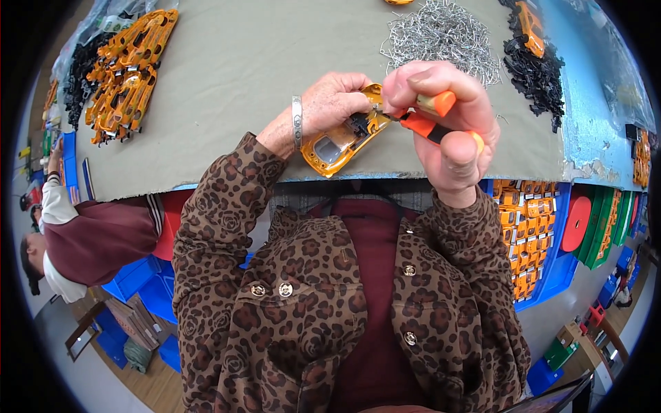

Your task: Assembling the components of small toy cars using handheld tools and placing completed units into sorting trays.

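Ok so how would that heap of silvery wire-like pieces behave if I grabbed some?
The silvery heap would probably lift in snagged clumps, since its thin strands crisscross. Loosely piled, it would likely spread rather than roll if pushed.

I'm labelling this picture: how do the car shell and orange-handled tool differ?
The car shell is glossy yellow-orange; the orange-handled tool is redder, with black. The left hand holds the car shell, the right hand the orange-handled tool. The car shell is broad, the orange-handled tool's handles slender. Both show orange.
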The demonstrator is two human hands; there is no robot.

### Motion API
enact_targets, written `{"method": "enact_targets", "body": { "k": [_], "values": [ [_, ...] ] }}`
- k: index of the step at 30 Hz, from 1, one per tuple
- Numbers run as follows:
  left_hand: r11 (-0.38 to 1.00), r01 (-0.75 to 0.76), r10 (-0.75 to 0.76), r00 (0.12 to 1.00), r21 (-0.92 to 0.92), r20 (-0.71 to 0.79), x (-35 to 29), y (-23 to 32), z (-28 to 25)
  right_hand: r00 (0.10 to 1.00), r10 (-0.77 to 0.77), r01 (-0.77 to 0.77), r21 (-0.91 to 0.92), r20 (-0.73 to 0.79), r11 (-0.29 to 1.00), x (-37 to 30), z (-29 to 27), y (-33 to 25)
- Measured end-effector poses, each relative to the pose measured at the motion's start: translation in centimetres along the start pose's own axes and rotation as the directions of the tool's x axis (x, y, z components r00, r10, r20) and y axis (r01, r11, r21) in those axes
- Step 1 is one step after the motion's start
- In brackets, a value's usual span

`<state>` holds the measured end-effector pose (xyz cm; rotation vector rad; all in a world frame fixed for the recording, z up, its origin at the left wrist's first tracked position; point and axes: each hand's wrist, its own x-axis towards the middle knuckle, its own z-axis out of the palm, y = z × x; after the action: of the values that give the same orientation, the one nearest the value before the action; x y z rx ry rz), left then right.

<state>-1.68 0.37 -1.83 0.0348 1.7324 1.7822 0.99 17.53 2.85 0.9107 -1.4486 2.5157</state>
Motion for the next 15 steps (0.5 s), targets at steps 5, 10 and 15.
{"method": "enact_targets", "body": {
  "k": [5,10,15],
  "values": [
    [0.999,-0.02,0.02,1.0,-0.04,0.003,-0.5,-0.1,0.1,0.998,0.043,-0.04,-0.069,0.051,0.997,0.8,-0.7,-0.8],
    [0.993,0.075,-0.072,0.997,-0.092,0.036,-2.1,0.8,0.0,0.978,-0.21,0.189,-0.453,0.004,0.871,-1.4,-5.5,-5.9],
    [0.989,0.047,-0.05,0.999,-0.143,-0.018,-2.3,1.2,0.6,0.989,-0.051,0.149,-0.974,0.142,0.17,-5.9,-11.9,-8.3]
  ]
}}
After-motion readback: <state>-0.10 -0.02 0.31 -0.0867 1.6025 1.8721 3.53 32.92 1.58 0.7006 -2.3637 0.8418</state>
